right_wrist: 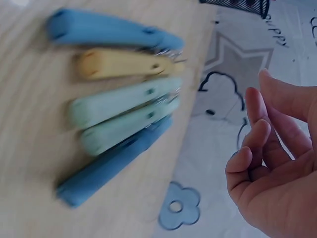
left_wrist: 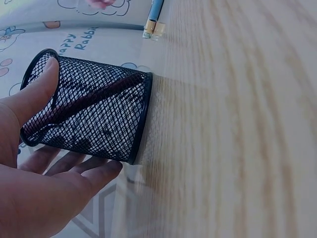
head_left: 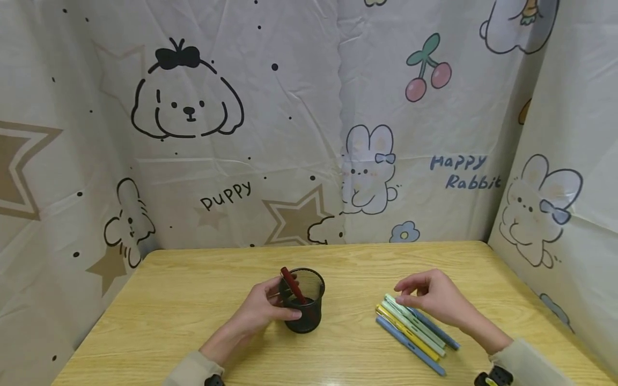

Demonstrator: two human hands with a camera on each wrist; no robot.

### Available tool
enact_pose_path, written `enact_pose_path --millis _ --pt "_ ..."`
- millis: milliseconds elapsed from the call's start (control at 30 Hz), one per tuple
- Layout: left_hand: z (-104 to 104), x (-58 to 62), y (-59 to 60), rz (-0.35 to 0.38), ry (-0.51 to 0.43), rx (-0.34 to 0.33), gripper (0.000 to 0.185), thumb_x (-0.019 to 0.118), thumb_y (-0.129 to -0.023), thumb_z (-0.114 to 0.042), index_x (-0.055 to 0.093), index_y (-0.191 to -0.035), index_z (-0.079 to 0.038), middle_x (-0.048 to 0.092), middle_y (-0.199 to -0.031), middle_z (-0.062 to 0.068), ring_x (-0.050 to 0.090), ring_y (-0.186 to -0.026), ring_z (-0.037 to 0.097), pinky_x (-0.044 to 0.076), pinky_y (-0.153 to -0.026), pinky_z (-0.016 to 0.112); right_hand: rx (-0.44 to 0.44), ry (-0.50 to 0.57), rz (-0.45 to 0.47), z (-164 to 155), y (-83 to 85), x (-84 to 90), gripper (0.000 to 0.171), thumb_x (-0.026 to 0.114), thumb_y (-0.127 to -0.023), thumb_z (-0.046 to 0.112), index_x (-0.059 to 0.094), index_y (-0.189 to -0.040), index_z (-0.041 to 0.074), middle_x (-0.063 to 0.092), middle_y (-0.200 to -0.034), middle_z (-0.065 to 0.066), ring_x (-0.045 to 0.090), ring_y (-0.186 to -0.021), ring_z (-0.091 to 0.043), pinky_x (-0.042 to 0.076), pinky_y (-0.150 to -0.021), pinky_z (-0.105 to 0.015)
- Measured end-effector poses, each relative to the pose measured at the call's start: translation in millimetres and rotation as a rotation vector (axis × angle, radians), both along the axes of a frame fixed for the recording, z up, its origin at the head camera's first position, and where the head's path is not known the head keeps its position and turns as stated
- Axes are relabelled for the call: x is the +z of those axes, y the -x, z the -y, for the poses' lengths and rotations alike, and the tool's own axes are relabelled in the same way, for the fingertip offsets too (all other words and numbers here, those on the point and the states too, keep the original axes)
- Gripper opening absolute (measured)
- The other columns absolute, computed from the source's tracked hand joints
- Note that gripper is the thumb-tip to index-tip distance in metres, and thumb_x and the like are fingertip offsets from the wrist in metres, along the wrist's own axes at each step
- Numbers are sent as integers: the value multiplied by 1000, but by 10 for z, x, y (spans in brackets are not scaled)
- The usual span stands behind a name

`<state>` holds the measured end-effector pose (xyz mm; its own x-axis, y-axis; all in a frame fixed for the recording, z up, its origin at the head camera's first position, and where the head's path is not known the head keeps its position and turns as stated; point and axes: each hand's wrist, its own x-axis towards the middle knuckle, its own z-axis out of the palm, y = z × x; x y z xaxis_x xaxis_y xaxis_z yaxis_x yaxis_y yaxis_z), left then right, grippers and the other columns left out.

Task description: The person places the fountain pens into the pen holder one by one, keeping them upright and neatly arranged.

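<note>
A black mesh pen cup [head_left: 313, 315] stands upright on the table, with a dark red pen [head_left: 292, 284] leaning inside it. My left hand [head_left: 260, 308] holds the cup from its left side, thumb on the near wall and fingers round the far side. Over the upper ends of several pens hovers my right hand [head_left: 436, 297], its fingers loosely bent and nothing between them. Side by side beneath it lie a light blue pen [head_left: 410, 346], a yellow pen [head_left: 408, 333], two pale green pens [right_wrist: 124, 101] and a darker blue pen [head_left: 440, 329].
The wooden table [head_left: 203, 289] is bordered at the back and sides by a printed cloth [head_left: 299, 107] with cartoon animals. Bare tabletop lies between the cup and the pens.
</note>
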<state>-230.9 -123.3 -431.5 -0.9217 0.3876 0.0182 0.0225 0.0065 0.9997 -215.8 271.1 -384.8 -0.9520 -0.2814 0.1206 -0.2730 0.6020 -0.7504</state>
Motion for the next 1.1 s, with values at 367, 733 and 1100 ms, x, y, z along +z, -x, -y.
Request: enact_pose_path --millis 367,733,1100 --pt "22 20 -9 -10 22 -7 84 89 -81 3 48 -155 1 54 -150 26 52 -139 43 44 -114 48 -45 -44 49 -316 -63 -141 22 86 -90 14 79 -106 0 71 -85 0 52 -67 -12 42 -56 -24" --pt "23 19 2 -9 26 -30 90 89 -83 0 42 -160 0 50 -153 26 47 -142 45 41 -116 52 -18 -18 47 -514 -86 -229 33 86 -90 15 76 -114 -6 72 -88 -2 61 -73 -13 51 -61 -26" --pt "18 9 13 -11 23 -21 91 88 -84 1 39 -160 1 48 -155 26 47 -142 45 42 -115 51 -20 -20 108 -679 -46 -285 37 86 -89 16 76 -118 -6 72 -92 -6 60 -74 -13 48 -60 -25"
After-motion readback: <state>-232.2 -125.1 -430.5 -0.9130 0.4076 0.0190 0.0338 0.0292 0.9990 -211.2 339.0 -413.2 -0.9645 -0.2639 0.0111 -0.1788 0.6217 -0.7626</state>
